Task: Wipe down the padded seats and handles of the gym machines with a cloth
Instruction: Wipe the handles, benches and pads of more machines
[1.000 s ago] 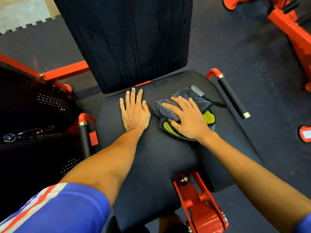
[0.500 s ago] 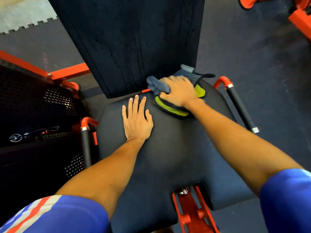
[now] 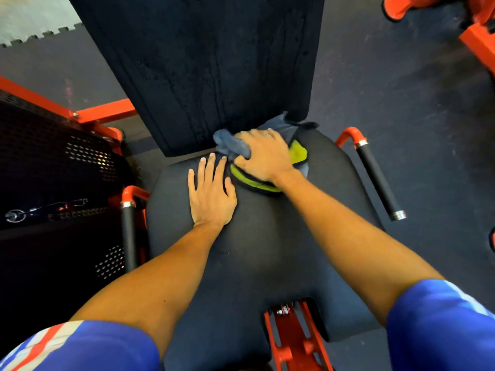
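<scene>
Hands are both down on the black padded seat (image 3: 267, 253) in my head feed, arms reaching forward out of blue sleeves (image 3: 442, 325). My right hand (image 3: 263, 156) grips the bunched grey cloth with a yellow-green inner face (image 3: 297, 153) at the rear of the seat, centre to right, just where the cushion meets the foot of the tall black backrest pad (image 3: 214, 70). Its fingers are curled over the fabric, and a grey fold bulges out between thumb and forefinger. The cloth's far edge touches the backrest. My left hand (image 3: 211, 195) lies flat beside it, palm down, fingers straight and slightly spread and holding nothing; its fingertips are just short of the seat's back edge, and its thumb is near the cloth's yellow rim. Either side of the seat stands a black foam-grip handle on an orange bracket: one on the right (image 3: 377, 178), one on the left (image 3: 128, 236). An orange steel frame (image 3: 294, 341) shows in the notch at the seat's front. A black perforated guard (image 3: 53, 167) stands to the left, on dark rubber flooring (image 3: 401, 103).
</scene>
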`<state>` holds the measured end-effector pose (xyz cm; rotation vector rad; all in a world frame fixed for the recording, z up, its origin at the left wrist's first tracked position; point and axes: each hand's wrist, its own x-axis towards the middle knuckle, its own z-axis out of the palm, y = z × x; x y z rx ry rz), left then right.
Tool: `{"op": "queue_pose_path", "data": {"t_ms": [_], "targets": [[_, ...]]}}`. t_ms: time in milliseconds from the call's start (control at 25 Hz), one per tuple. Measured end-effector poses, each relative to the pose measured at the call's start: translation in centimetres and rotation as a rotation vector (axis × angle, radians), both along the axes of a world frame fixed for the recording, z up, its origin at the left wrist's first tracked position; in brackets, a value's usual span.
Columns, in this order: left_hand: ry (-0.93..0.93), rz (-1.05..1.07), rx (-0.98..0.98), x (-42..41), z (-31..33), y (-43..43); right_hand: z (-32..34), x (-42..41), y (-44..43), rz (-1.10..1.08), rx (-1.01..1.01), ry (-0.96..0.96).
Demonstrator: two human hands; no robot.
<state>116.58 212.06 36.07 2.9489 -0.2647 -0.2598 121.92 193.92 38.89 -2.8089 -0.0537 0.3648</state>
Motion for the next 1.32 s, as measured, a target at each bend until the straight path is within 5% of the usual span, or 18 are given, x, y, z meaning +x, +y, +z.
{"op": "queue_pose_path", "data": {"t_ms": [200,480,720,1040,1320], "targets": [[0.008,-0.003,0.002,0.0,0.0,0.1,-0.7,-2.6,-0.4,-0.236,-0.055,-0.036],[0.024,-0.021,0.008,-0.1,-0.3,0.4,3.2,-17.6,1.9,-0.113,0.027,-0.047],[0.015,0.005,0.004,-0.1,-0.4,0.1,0.8,-8.6,1.2,-0.332,-0.066,-0.038],[0.018,-0.005,-0.001,0.1,-0.3,0.2,5.1,-22.0,8.2,-0.292,-0.069,-0.091],[0.104,-0.033,-0.053,0.6,0.5,0.1,2.4,-15.6,6.5,-0.48,-0.161,-0.082]]}}
